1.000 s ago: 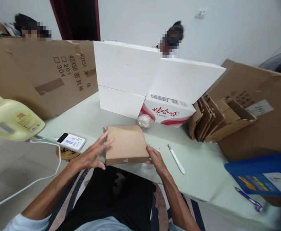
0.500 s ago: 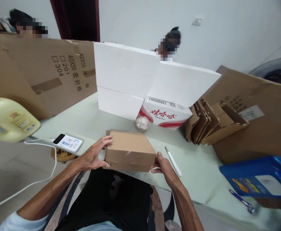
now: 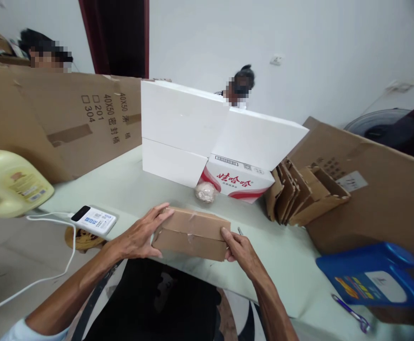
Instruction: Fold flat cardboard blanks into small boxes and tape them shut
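Observation:
A small brown cardboard box [image 3: 192, 234], with clear tape across its seam, is held between my two hands at the near edge of the table. My left hand [image 3: 143, 234] grips its left end, fingers on the top edge and thumb low. At the right end, my right hand [image 3: 240, 246] is closed on the box with the thumb on its front face. Just behind the right hand, the tip of a slim white-handled tool [image 3: 240, 231] shows; the rest is hidden. A crumpled clear plastic ball [image 3: 206, 192] lies beyond the box.
White boxes [image 3: 178, 118] and a red-and-white carton [image 3: 238, 180] stand behind. A power bank [image 3: 93, 220] with a white cable and a yellow jug [image 3: 13, 182] are left. Folded cardboard [image 3: 299, 194], a blue bottle [image 3: 373, 277] and a purple-handled tool [image 3: 352, 312] are right. Two people sit beyond.
The box has been tipped, so its taped seam side now faces me and its top shows less. My right hand moved onto the front face and covers most of the white-handled tool.

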